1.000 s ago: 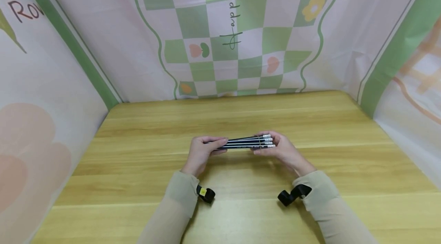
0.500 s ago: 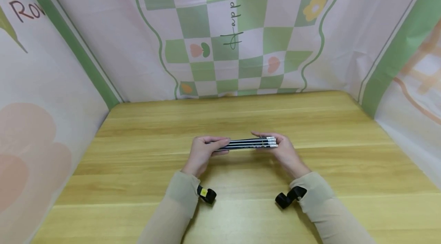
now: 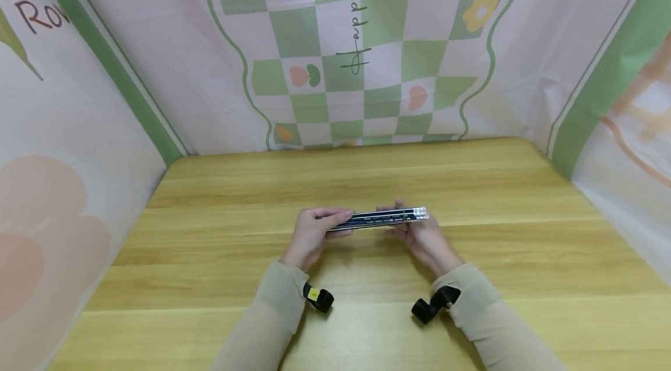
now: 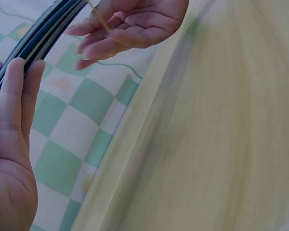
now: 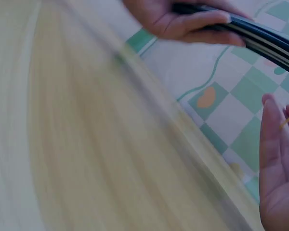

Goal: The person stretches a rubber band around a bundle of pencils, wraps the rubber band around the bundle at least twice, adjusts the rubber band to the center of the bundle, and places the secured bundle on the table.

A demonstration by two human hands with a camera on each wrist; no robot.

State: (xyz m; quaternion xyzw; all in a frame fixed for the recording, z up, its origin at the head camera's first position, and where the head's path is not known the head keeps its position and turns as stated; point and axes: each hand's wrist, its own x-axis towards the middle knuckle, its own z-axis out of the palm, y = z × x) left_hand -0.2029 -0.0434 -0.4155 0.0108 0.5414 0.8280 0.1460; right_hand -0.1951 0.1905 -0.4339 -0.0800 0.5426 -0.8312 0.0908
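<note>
A bundle of several dark pencils (image 3: 374, 219) with white stripes lies level above the table, its silvery eraser ends pointing right. My left hand (image 3: 310, 234) grips the left end of the bundle, thumb on top and fingers beneath; the pencils' other ends are hidden in it. Close below the eraser ends is my right hand (image 3: 427, 243), its fingers behind and under the pencils. A thin yellowish rubber band (image 4: 99, 17) runs taut from the bundle to my right fingers, which hold it stretched. In the right wrist view the band crosses those fingers too.
The wooden table (image 3: 209, 260) spreads beneath both hands. Printed cloth with green and white checks (image 3: 346, 91) hangs behind its far edge, and more cloth stands at both sides. A black wrist camera (image 3: 320, 299) sits at each cuff.
My right hand has let go of the pencils' eraser end and shifted beneath it, drawing out the band. The fanned pencils have come closer together, and the bundle has moved slightly right.
</note>
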